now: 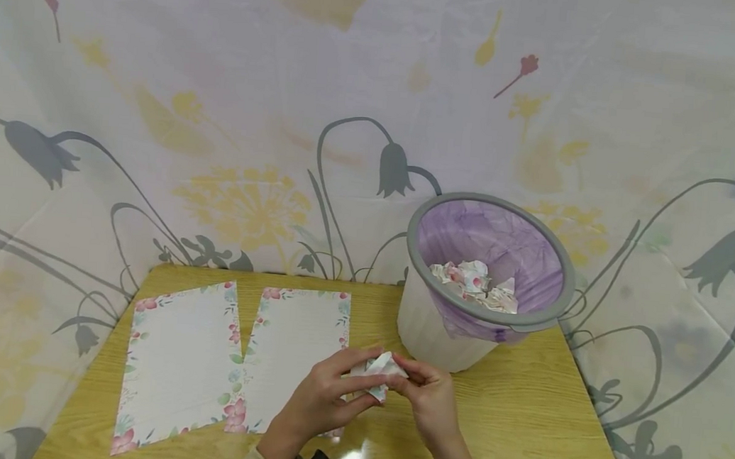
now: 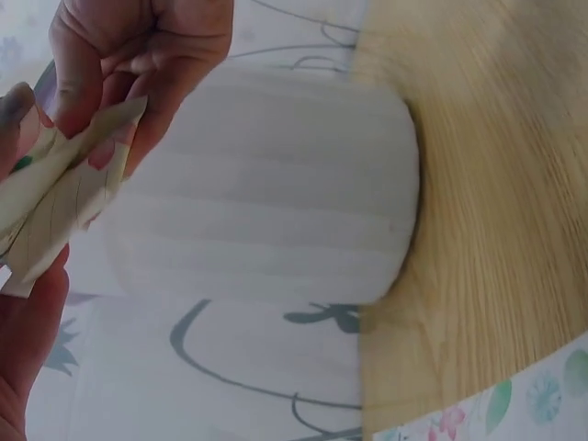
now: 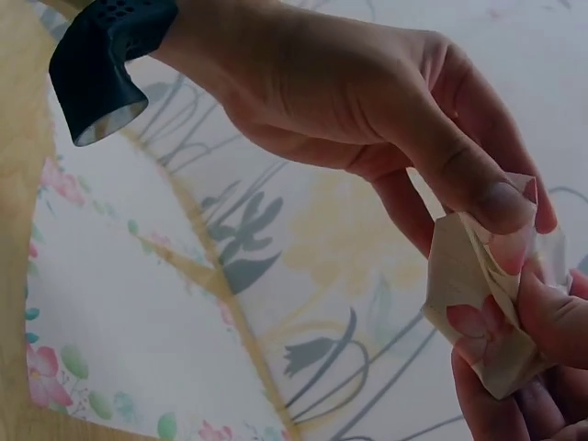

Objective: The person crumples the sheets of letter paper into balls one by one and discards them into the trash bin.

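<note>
Your left hand [image 1: 330, 392] and right hand [image 1: 429, 397] are both pinching a folded paper [image 1: 386, 366] between them, just above the table [image 1: 521, 418]. Working note: for a compact wad, you want to be pressing along the creases, not tugging across them, and tucking in the corner that is sticking up. Two flower-bordered sheets [image 1: 179, 358] are lying flat to your left. Beyond your right hand, a lined bin [image 1: 427, 330] is holding crumpled papers [image 1: 473, 279].
</note>
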Tool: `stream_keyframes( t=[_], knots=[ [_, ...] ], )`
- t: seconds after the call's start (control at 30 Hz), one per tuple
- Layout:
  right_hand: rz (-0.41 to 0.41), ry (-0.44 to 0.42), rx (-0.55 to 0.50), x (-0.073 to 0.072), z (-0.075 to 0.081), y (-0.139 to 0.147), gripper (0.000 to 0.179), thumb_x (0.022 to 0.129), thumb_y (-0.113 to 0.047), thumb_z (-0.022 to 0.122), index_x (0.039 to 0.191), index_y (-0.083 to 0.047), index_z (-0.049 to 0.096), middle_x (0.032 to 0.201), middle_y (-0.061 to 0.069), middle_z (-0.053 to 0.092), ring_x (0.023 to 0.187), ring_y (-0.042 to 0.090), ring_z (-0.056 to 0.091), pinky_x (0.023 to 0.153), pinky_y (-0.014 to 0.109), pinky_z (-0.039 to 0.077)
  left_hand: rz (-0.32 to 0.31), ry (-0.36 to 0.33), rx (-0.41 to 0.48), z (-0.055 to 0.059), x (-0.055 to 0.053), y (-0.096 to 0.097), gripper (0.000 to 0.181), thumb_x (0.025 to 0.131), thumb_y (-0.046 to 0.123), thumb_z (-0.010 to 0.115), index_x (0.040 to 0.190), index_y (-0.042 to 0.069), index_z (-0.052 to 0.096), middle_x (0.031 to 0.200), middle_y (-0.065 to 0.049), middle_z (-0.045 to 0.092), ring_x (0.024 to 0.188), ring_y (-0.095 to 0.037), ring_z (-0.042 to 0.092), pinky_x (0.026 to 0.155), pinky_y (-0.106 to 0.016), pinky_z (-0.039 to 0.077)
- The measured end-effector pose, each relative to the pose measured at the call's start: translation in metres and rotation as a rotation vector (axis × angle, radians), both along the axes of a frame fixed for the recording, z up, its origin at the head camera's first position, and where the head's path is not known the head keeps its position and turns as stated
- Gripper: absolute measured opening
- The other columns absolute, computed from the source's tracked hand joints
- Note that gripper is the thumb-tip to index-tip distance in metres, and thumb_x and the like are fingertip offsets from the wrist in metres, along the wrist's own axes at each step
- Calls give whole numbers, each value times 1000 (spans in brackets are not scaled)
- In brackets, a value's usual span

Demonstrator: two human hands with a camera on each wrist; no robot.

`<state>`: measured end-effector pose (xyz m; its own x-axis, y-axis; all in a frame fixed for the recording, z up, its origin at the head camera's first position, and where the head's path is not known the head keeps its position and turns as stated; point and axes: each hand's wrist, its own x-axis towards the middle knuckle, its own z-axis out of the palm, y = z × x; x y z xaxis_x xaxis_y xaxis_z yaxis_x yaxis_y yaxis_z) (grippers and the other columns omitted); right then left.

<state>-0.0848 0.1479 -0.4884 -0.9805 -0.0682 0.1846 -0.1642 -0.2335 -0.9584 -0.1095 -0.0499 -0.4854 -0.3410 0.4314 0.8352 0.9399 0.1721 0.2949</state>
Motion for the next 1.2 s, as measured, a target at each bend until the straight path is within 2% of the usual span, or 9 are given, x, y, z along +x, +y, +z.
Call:
stream_keyframes(
  t=[0.13, 0.37, 0.57, 0.7, 0.8, 0.93, 1.03, 1.1, 1.2],
  knots=[
    [-40, -34, -26, 2, 2, -5, 29, 85, 10, 70, 113, 4, 71, 98, 4, 75, 86, 16, 72, 73, 28, 59, 14, -7, 59, -1, -1, 6, 30, 80, 10, 84, 108, 5, 76, 121, -18, 64, 104, -28, 65, 83, -24, 55],
    [-122, -53, 1, 2, 4, -17, 31, 84, 16, 67, 112, 25, 58, 94, 11, 74, 80, 20, 74, 74, 34, 59, 97, -18, 179, -4, -3, 12, 7, 78, 0, 82, 84, 2, 78, 107, -14, 73, 90, -23, 70, 79, -27, 58],
    [-214, -52, 4, 1, 1, -27, 25, 84, 21, 63, 108, 26, 60, 90, 14, 74, 77, 19, 74, 71, 33, 59, 223, 32, 170, -10, -3, 16, 7, 87, 2, 75, 82, 3, 78, 103, -10, 75, 84, -20, 70, 76, -26, 58],
    [-229, -77, 60, 1, 1, -27, 24, 87, 18, 63, 111, 21, 63, 98, 24, 71, 85, 17, 73, 74, 31, 58, 230, -16, 162, -15, -6, 16, 6, 80, -3, 79, 82, 3, 78, 103, -9, 75, 84, -18, 71, 76, -25, 58],
    [-121, -56, 134, 3, 1, -19, 29, 93, 10, 62, 121, 17, 60, 114, 34, 63, 95, 15, 70, 79, 31, 58, 174, -115, 186, -17, -10, 11, 14, 73, -4, 83, 84, 4, 78, 102, -10, 75, 81, -17, 71, 72, -21, 57],
    [188, 40, 147, 5, 2, 1, 44, 98, 7, 56, 138, 18, 44, 137, 41, 44, 113, 16, 63, 89, 31, 54, 50, -334, 272, -18, -13, 2, 20, 71, -11, 83, 84, 3, 78, 95, -14, 75, 77, -16, 72, 80, -19, 55],
    [398, 97, 95, 5, 3, 12, 54, 96, 12, 54, 144, 18, 32, 147, 38, 33, 124, 17, 57, 93, 31, 52, -50, -491, 343, -18, -13, -3, 21, 69, -20, 79, 81, -3, 76, 88, -19, 73, 65, -16, 69, 71, -18, 56],
    [465, 113, 60, 4, 3, 17, 58, 94, 14, 57, 145, 18, 30, 150, 28, 38, 126, 19, 55, 91, 30, 54, -96, -586, 372, -16, -12, -6, 19, 70, -22, 77, 79, -6, 74, 83, -21, 72, 56, -14, 63, 58, -18, 53],
    [448, 134, 47, 4, 5, 17, 58, 91, 13, 63, 143, 18, 37, 145, 8, 52, 121, 21, 59, 82, 31, 58, -151, -680, 391, -15, -12, -8, 15, 73, -21, 75, 81, -9, 73, 82, -22, 71, 47, -9, 51, 40, -21, 42]
  ],
)
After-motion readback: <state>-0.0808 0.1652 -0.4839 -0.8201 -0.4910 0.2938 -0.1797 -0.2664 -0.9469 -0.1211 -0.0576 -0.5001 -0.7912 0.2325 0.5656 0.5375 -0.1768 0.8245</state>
